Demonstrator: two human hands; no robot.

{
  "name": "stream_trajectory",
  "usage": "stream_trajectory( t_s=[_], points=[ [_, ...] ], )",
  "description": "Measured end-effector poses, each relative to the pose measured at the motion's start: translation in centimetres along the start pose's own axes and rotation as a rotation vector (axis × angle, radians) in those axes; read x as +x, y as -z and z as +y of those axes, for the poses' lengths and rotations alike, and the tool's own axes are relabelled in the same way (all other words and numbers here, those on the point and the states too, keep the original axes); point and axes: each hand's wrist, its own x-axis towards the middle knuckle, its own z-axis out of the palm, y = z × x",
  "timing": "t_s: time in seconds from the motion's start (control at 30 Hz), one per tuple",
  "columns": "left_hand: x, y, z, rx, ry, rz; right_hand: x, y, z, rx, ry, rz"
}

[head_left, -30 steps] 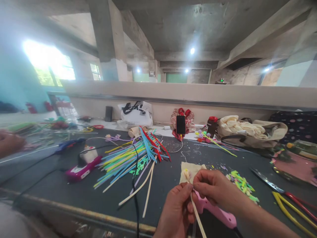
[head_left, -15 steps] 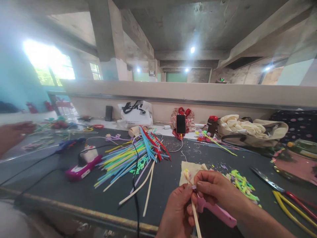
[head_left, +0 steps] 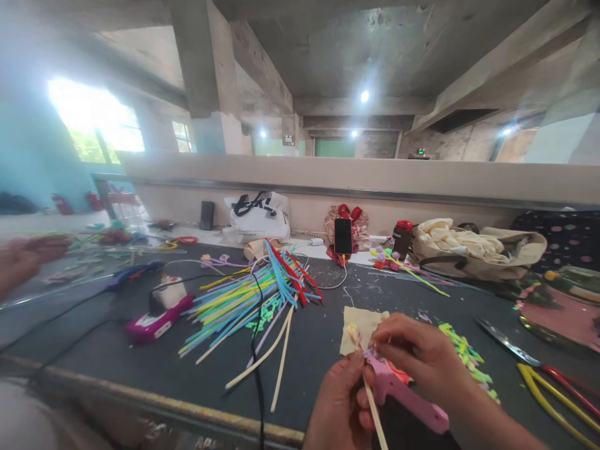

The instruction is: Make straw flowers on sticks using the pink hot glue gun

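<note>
Cream stick (head_left: 375, 414) pinched in left hand (head_left: 338, 397), bud (head_left: 353, 333) near beige cloth (head_left: 352, 314); right hand (head_left: 417, 350) bent over pink glue gun (head_left: 407, 392), grip I can't tell. Gluing, I judge; next calls for steady stick.

Bare concrete ceiling (head_left: 347, 56) w/ heavy beams (head_left: 497, 59), thick pillar (head_left: 199, 62) L of ctr. Bright window (head_left: 96, 119) far L, v. washed out, nr a blue wall (head_left: 23, 150); smaller window (head_left: 182, 136) to its R. Several ceiling lamps (head_left: 364, 96) lit. Low pale partition (head_left: 347, 172) w/ metal rail (head_left: 290, 187) runs behind dark-topped table (head_left: 319, 334); green panel (head_left: 335, 148) further back.
</note>
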Motion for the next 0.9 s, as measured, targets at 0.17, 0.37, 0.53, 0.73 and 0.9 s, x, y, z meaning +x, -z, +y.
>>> stream_trajectory(
  t_s=[0.17, 0.37, 0.53, 0.73, 0.9],
  points=[
    [-0.2, -0.1, -0.1, 0.028, -0.037, -0.007, -0.4, 0.1, -0.3, -0.381, 0.322, -0.087],
    [-0.6, -0.4, 0.2, 0.055, 0.086, 0.065, -0.3, 0.4, -0.2, -0.532, 0.325, -0.18],
    [-0.6, 0.2, 0.5, 0.114, 0.157, 0.061, 0.0, 1.9, -0.2, -0.452, 0.254, -0.174],
    [-0.6, 0.7, 0.3, 0.093, 0.206, 0.037, 1.0, 4.3, -1.1, -0.378, 0.308, -0.223],
    [-0.3, 1.0, 0.0, 0.116, 0.218, -0.029, 1.5, 4.3, -1.6, -0.408, 0.325, -0.388]
  ],
)
